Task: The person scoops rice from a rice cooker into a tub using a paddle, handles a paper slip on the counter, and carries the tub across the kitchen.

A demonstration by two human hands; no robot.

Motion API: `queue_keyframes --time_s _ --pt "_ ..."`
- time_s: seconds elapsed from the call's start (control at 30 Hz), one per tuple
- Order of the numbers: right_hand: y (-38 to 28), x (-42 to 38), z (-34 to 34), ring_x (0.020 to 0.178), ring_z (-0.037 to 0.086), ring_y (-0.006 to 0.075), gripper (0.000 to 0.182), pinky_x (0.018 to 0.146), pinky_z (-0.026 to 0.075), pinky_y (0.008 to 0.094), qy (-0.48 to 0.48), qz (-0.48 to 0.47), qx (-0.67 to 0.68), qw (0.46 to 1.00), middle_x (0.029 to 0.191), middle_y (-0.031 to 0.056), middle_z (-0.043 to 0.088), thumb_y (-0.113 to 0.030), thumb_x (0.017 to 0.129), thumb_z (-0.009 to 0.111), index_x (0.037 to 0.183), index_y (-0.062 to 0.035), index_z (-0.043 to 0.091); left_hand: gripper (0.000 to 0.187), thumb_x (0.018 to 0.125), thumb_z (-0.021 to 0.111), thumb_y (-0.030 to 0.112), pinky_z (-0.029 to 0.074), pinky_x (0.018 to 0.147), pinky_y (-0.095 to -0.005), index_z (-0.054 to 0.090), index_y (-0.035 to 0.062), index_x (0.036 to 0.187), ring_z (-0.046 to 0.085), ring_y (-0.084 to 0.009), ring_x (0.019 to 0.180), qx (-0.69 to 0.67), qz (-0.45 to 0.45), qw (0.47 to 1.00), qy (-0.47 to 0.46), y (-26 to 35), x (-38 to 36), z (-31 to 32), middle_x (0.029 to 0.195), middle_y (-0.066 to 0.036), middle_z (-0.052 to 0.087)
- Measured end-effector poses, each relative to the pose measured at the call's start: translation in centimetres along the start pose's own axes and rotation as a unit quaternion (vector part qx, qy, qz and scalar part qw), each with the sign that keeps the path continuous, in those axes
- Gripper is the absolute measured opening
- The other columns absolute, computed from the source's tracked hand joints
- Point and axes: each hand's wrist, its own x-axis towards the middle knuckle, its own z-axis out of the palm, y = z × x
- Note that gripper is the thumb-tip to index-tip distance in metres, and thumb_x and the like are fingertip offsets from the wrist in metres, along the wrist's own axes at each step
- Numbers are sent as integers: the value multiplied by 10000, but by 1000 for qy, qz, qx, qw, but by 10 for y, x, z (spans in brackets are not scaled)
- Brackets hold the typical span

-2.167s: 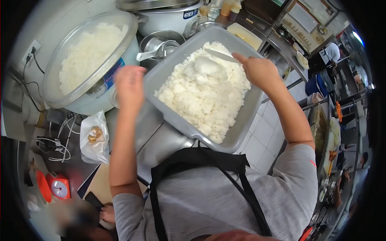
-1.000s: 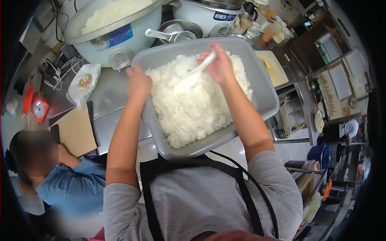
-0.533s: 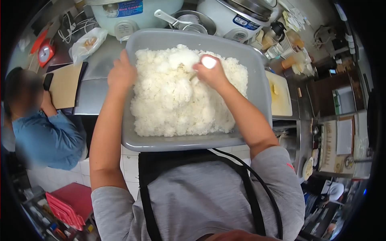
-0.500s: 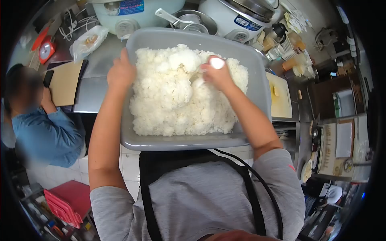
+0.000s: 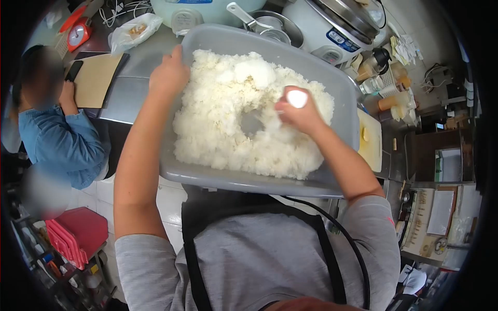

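A large grey plastic tub (image 5: 345,98) filled with cooked white rice (image 5: 207,119) stands in front of me, tilted slightly in view. My left hand (image 5: 169,75) is closed over the tub's left rim. In the right half of the tub, my right hand (image 5: 301,110) grips a white rice paddle (image 5: 296,98). Its round handle end points up at me, while the blade is blurred and mostly hidden by the hand and rice. Beside that hand, a hollow in the rice bares the grey tub bottom (image 5: 252,123).
Rice cookers (image 5: 332,39) and a metal pot (image 5: 290,31) with a white-handled utensil stand behind the tub. At left, a person in a blue shirt (image 5: 65,145) leans on the counter near a red scale (image 5: 79,35). A cutting board (image 5: 369,140) lies at right.
A hollow has opened in the middle of the rice, baring the tub bottom. My right hand has moved with the paddle slightly right and toward me; the whole view has shifted.
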Motion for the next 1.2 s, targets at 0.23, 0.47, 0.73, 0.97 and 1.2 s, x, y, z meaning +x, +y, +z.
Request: queue_keyframes --time_s 0.23,0.47,0.73,0.97,1.2 --pt "11 81 12 426 455 77 132 389 364 218 172 -190 -17 966 539 15 513 -74 685 623 641 -30 506 512 790 433 213 417 811 -422 272 122 1268 514 -361 958 -4 -9 1000 5 1 0 2 1125 -198 454" --pt "-15 27 -26 398 421 111 105 382 366 253 22 -73 110 991 565 40 490 -25 699 541 680 -68 448 496 787 426 200 411 819 -429 285 126 1257 517 -364 953 -13 -12 1000 11 1 1 0 1119 -203 462" --pt "25 81 5 448 462 89 101 422 376 219 119 -133 -174 968 601 37 537 -85 697 604 636 -34 541 463 779 415 190 418 798 -437 308 121 1225 524 -350 946 -6 -1 1000 22 -3 0 0 1102 -204 473" --pt "-49 96 36 469 491 84 97 424 383 220 90 -204 175 959 566 16 538 -74 697 602 680 -36 514 469 779 431 198 423 795 -424 301 126 1224 520 -341 954 -43 -12 999 9 -2 -1 -1 1087 -188 481" --pt "-23 89 22 449 474 89 133 418 375 237 45 -45 -70 996 529 3 511 -114 679 621 653 -32 519 459 789 429 207 419 805 -413 304 127 1223 514 -332 964 -50 -4 999 18 -5 1 2 1083 -181 477"
